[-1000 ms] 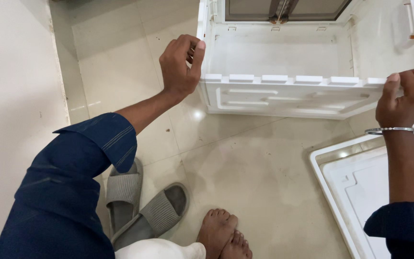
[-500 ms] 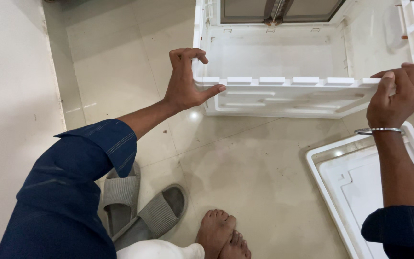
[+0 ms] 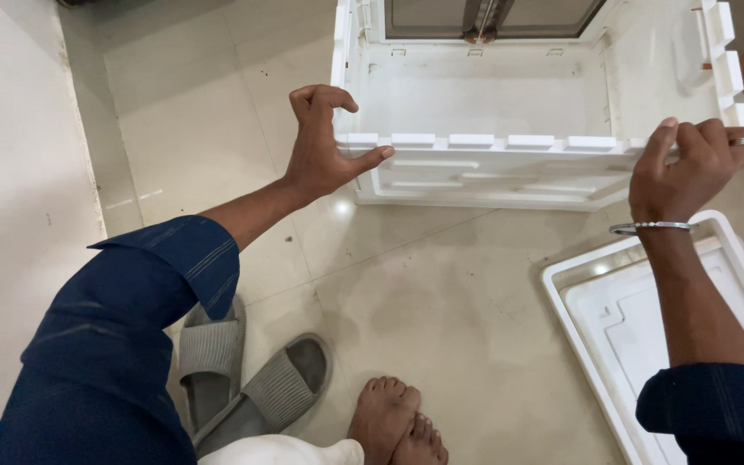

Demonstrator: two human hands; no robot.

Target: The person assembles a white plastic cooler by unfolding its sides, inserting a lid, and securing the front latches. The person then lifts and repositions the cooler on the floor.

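- Below and to the left of the left hand, a pair of grey ribbed rubber slippers (image 3: 247, 379) lies on the glossy beige tiled floor (image 3: 441, 293), one overlapping the other, beside the person's bare feet (image 3: 398, 422)
- The left hand (image 3: 325, 146), its dark blue sleeve (image 3: 131, 336) rolled up the forearm, is at the near left corner of the open white moulded plastic crate (image 3: 484, 112); the hand is half open, fingers curled over the top of the corner and thumb stretched flat along the crate's notched front rim, touching the crate rather than clamped round it
- The crate stands on the floor, stretching from the left hand across to the right hand; its near wall runs between the two hands, its hollow inside lies beyond them, and a dark panel sits at its far side
- The right hand (image 3: 686, 168), with a ring on one finger and a thin silver metal bangle (image 3: 647, 227) at the wrist, is curled closed over the near right corner of the crate, fingers wrapped over the rim and gripping it
- Just below the right hand and forearm, a flat white plastic rectangular lid (image 3: 647, 336) with a raised border lies on the floor, close to the crate but apart from it
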